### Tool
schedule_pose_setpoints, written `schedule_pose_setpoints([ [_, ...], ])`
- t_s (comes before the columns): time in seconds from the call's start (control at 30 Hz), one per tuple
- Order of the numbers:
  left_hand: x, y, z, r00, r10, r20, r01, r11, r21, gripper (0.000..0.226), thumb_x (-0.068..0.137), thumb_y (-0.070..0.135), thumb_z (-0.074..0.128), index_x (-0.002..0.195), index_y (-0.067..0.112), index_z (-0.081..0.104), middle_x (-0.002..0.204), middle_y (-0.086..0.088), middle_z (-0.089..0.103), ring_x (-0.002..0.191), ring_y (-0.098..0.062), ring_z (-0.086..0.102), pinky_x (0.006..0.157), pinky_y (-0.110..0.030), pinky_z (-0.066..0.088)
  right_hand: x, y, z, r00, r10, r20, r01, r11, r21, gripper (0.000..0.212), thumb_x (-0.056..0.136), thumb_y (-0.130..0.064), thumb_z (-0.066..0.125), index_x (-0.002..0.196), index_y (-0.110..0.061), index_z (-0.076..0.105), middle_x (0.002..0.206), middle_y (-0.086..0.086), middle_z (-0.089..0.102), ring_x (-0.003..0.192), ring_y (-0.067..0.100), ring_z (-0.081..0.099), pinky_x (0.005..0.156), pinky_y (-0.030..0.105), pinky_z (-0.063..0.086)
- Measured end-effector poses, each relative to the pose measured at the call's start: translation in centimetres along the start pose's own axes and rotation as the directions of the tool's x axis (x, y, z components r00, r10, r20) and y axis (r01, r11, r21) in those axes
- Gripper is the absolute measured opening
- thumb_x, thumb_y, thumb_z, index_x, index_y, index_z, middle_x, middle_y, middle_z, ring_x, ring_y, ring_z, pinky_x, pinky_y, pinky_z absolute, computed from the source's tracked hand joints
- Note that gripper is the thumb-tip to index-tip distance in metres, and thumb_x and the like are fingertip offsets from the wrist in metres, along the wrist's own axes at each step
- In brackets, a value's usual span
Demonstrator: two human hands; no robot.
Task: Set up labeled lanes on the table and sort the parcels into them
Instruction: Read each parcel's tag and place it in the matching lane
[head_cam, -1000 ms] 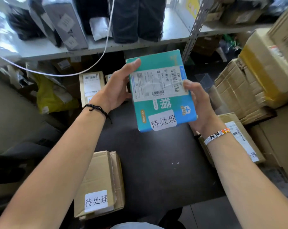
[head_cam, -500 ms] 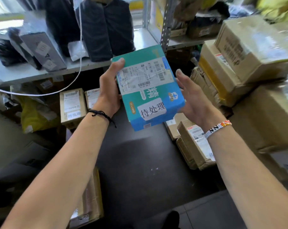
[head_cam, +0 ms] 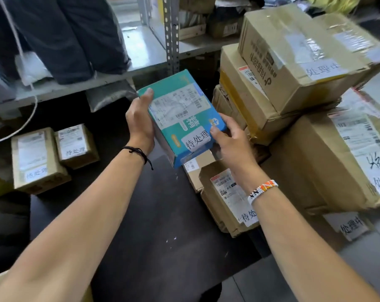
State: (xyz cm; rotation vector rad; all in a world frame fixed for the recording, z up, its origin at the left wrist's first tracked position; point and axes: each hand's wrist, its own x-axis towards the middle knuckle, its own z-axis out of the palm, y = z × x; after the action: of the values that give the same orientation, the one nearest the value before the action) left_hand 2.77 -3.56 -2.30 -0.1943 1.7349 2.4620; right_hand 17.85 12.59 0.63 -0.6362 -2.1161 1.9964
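Note:
I hold a teal and blue parcel (head_cam: 180,114) with a shipping label and a white handwritten tag above the black table (head_cam: 154,225). My left hand (head_cam: 139,123) grips its left edge, thumb on top. My right hand (head_cam: 230,140) holds its lower right corner. The parcel is tilted, its near end hanging over a small brown box (head_cam: 195,171) and a tagged brown parcel (head_cam: 224,199) at the table's right side.
Two small tagged brown boxes (head_cam: 36,160) (head_cam: 76,144) sit at the table's far left. Large tagged cardboard boxes (head_cam: 298,57) (head_cam: 337,162) are stacked on the right. A metal shelf (head_cam: 80,83) with dark bags and a white cable runs behind.
The view has swung right. The teal parcel has come down and to the right, toward the brown parcels at the right side, and my right hand has closed on its lower corner.

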Motion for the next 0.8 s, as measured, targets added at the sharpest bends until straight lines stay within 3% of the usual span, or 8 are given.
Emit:
schedule_pose_setpoints([
  [0.1, 1.9, -2.8, 0.8, 0.997, -0.072, 0.016, 0.072, 0.996, 0.048, 0.060, 0.086, 0.043, 0.070, 0.124, -0.004, 0.066, 0.112, -0.017, 0.078, 0.103, -0.035, 0.076, 0.095, -0.055, 0.060, 1.6, 1.5, -0.1, 0.998, -0.008, -0.057, 0.001, 0.991, -0.130, 0.042, 0.109, -0.020, 0.055, 0.149, -0.033, 0.050, 0.130, -0.014, 0.063, 0.118, 0.007, 0.065, 0.097, 0.033, 0.060],
  [0.2, 2.8, -5.6, 1.2, 0.989, -0.140, 0.043, 0.137, 0.989, 0.060, 0.054, 0.092, 0.041, 0.066, 0.127, -0.001, 0.066, 0.112, -0.015, 0.079, 0.102, -0.033, 0.077, 0.079, -0.043, 0.061, 2.4, 2.9, -0.1, 0.995, -0.042, -0.085, 0.017, 0.961, -0.275, 0.047, 0.106, -0.018, 0.059, 0.152, -0.026, 0.050, 0.137, -0.010, 0.056, 0.124, 0.005, 0.058, 0.103, 0.031, 0.056],
  [0.3, 3.1, -7.6, 1.7, 0.982, -0.183, 0.056, 0.178, 0.981, 0.076, 0.048, 0.098, 0.037, 0.063, 0.128, -0.001, 0.065, 0.113, -0.014, 0.079, 0.100, -0.032, 0.078, 0.070, -0.036, 0.061, 2.3, 4.3, -0.2, 0.991, -0.106, -0.087, 0.053, 0.879, -0.474, 0.055, 0.099, -0.018, 0.071, 0.151, -0.015, 0.054, 0.153, -0.001, 0.045, 0.132, 0.000, 0.040, 0.100, -0.004, 0.034],
  [0.4, 2.9, -8.4, 2.3, 0.978, -0.198, 0.069, 0.192, 0.978, 0.087, 0.059, 0.093, 0.039, 0.067, 0.130, -0.006, 0.060, 0.115, -0.017, 0.077, 0.103, -0.034, 0.077, 0.091, -0.050, 0.062, 1.6, 5.3, -0.3, 0.990, -0.098, -0.103, 0.022, 0.819, -0.574, 0.058, 0.099, -0.023, 0.071, 0.153, -0.013, 0.052, 0.163, 0.002, 0.036, 0.146, 0.010, 0.035, 0.090, -0.015, 0.015],
  [0.47, 2.8, -8.6, 2.6, 0.976, -0.204, 0.079, 0.197, 0.976, 0.090, 0.068, 0.086, 0.043, 0.070, 0.130, -0.007, 0.058, 0.116, -0.019, 0.076, 0.105, -0.035, 0.076, 0.100, -0.058, 0.057, 1.4, 5.7, -0.3, 0.990, -0.095, -0.105, 0.009, 0.783, -0.623, 0.059, 0.100, -0.026, 0.069, 0.154, -0.015, 0.050, 0.167, 0.002, 0.031, 0.152, 0.015, 0.031, 0.101, -0.008, 0.015],
  [0.6, 2.5, -8.9, 2.9, 0.974, -0.206, 0.095, 0.193, 0.973, 0.130, 0.060, 0.088, 0.043, 0.068, 0.122, -0.005, 0.059, 0.118, -0.022, 0.075, 0.106, -0.037, 0.075, 0.102, -0.062, 0.054, 1.1, 6.0, -0.2, 0.993, -0.081, -0.090, -0.006, 0.710, -0.704, 0.058, 0.102, -0.034, 0.066, 0.155, -0.020, 0.048, 0.171, 0.002, 0.024, 0.155, 0.019, 0.027, 0.113, 0.021, 0.030],
  [0.7, 2.1, -9.0, 2.8, 0.971, -0.198, 0.131, 0.175, 0.970, 0.170, 0.070, 0.085, 0.051, 0.068, 0.126, -0.005, 0.057, 0.119, -0.020, 0.074, 0.107, -0.036, 0.075, 0.103, -0.064, 0.053, 0.9, 6.5, 0.1, 0.992, -0.080, -0.102, -0.025, 0.650, -0.760, 0.059, 0.102, -0.039, 0.063, 0.156, -0.021, 0.045, 0.171, 0.005, 0.022, 0.156, 0.023, 0.025, 0.123, 0.041, 0.036],
  [0.8, 1.7, -8.8, 2.7, 0.968, -0.197, 0.158, 0.163, 0.965, 0.207, 0.072, 0.088, 0.055, 0.064, 0.129, -0.003, 0.056, 0.119, -0.018, 0.074, 0.106, -0.032, 0.076, 0.103, -0.062, 0.053, 0.6, 6.7, 0.5, 0.990, -0.110, -0.091, -0.010, 0.582, -0.813, 0.062, 0.103, -0.044, 0.060, 0.157, -0.020, 0.042, 0.172, 0.005, 0.021, 0.158, 0.024, 0.019, 0.125, 0.047, 0.032],
])
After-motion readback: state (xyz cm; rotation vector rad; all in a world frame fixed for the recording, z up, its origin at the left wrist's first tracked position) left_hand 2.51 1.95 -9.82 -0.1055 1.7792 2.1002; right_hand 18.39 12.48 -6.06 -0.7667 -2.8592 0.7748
